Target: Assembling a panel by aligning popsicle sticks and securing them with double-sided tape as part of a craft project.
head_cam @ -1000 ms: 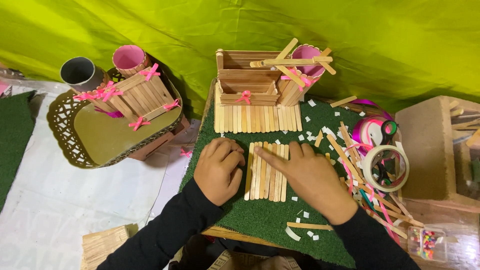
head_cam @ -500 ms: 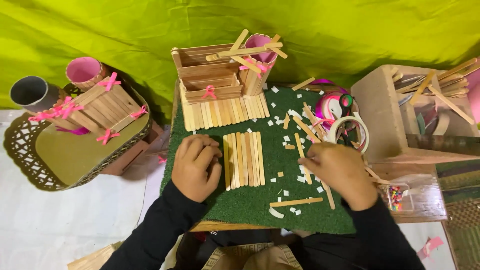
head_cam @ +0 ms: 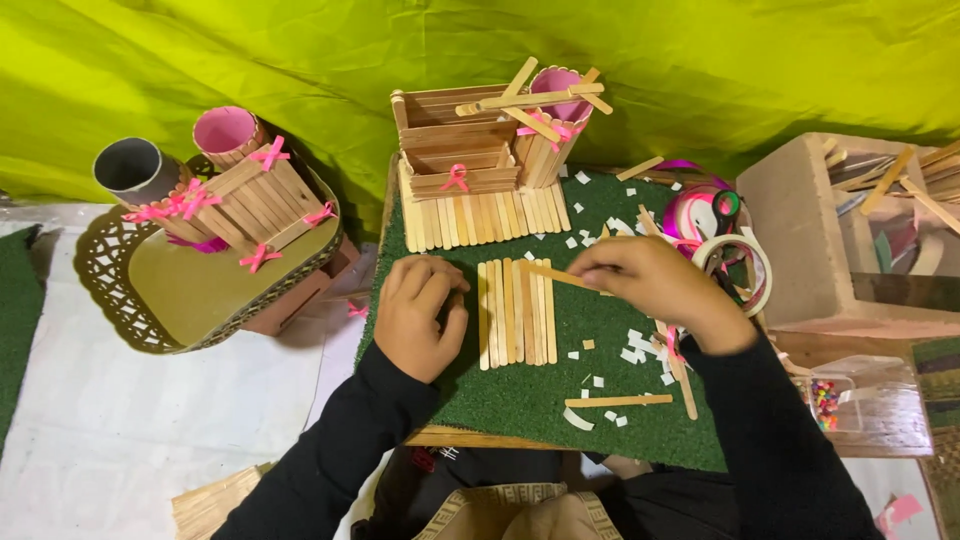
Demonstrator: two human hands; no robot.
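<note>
We are pinching a thin wooden craft stick [head_cam: 556,275] with our right hand [head_cam: 650,290] over the flat row of wooden sticks [head_cam: 516,312]; our left hand [head_cam: 420,315] is resting loosely curled, holding nothing, beside the row's left edge on the green grass-like mat [head_cam: 520,400], which is lying bare below the row.

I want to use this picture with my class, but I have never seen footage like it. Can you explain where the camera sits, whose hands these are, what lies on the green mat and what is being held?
There is no machine: one person works with bare hands, and the camera sits on their head, looking down. The left hand rests on the green mat, beside a row of wooden craft sticks laid side by side. The right hand holds a single stick over that row. Behind stands a finished stick holder with pink bows; white paper scraps lie scattered about.
</note>
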